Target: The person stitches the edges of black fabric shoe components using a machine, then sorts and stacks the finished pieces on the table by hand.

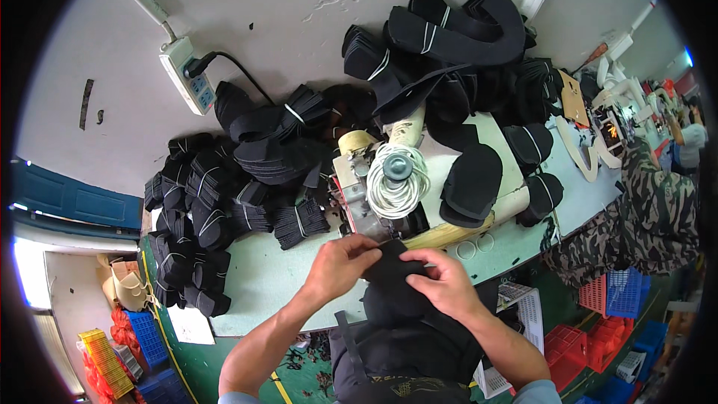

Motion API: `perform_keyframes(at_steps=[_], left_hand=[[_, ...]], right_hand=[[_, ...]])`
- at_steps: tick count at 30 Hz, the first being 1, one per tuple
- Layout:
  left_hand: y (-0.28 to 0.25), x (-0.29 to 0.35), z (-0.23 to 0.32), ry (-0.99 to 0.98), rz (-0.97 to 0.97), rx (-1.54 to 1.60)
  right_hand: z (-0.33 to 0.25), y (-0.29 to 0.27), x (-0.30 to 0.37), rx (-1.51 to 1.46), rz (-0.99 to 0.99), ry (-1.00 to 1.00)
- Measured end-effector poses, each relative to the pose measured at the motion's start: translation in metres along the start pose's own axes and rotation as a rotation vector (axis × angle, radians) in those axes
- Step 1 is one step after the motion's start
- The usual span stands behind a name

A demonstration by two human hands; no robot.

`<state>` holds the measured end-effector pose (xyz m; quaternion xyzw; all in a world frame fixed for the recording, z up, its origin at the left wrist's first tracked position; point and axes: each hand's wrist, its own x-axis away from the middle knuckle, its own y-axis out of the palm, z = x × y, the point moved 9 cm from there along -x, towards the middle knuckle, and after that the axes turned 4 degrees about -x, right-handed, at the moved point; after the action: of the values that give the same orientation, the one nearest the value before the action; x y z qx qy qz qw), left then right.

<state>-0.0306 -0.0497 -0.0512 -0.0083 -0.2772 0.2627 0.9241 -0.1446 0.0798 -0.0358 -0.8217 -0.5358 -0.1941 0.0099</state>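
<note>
Between my two hands, at the near edge of the table, is a dark black fabric piece [385, 265]. My left hand [338, 265] pinches its left edge between thumb and fingers. My right hand [446, 282] grips its right side, thumb on top. Just beyond the fingers stands a bench machine [354, 193] with a metal front. White bands [372, 193] are looped thickly around a post on it. On its pale bed, to the right, lies a stack of rounded black pieces [473, 183]. More black material covers my lap [404, 355], where the layers are hard to tell apart.
Bundles of tied black pieces [206, 179] crowd the table's left; larger curved bundles [456, 30] are heaped behind the machine. A power strip [187, 75] hangs on the wall. Red crates [565, 352] sit on the floor at right. Another person in camouflage clothing [636, 217] is at far right.
</note>
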Motion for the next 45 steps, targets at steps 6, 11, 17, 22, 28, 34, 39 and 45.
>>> perform_keyframes(at_steps=[6, 11, 17, 22, 28, 34, 39, 45], left_hand=[[-0.017, -0.019, 0.031, 0.099, 0.281, -0.419], [-0.003, -0.014, 0.013, 0.032, 0.225, -0.203], [-0.001, -0.006, -0.001, -0.091, 0.006, -0.136], [-0.024, -0.017, 0.029, 0.025, 0.129, -0.619], [-0.002, -0.012, 0.035, 0.178, 0.318, -0.548], [0.026, 0.047, -0.019, 0.194, 0.235, -0.388], [0.057, 0.061, -0.073, 0.339, 0.256, -0.802], [0.053, 0.063, -0.081, 0.330, 0.270, -0.838]], right_hand=[[0.019, -0.010, -0.021, 0.078, 0.146, -0.038], [-0.019, -0.030, -0.004, 0.365, 0.220, -0.144], [0.013, 0.004, 0.008, -0.157, 0.100, 0.013], [0.037, 0.035, -0.001, -0.384, 0.055, 0.191], [-0.046, -0.014, -0.003, 0.577, 0.340, -0.522], [-0.135, -0.064, 0.035, 0.751, 0.516, -1.038], [-0.091, -0.073, 0.008, 1.169, 0.547, -0.716], [-0.054, -0.008, 0.027, 0.828, 0.142, -0.732]])
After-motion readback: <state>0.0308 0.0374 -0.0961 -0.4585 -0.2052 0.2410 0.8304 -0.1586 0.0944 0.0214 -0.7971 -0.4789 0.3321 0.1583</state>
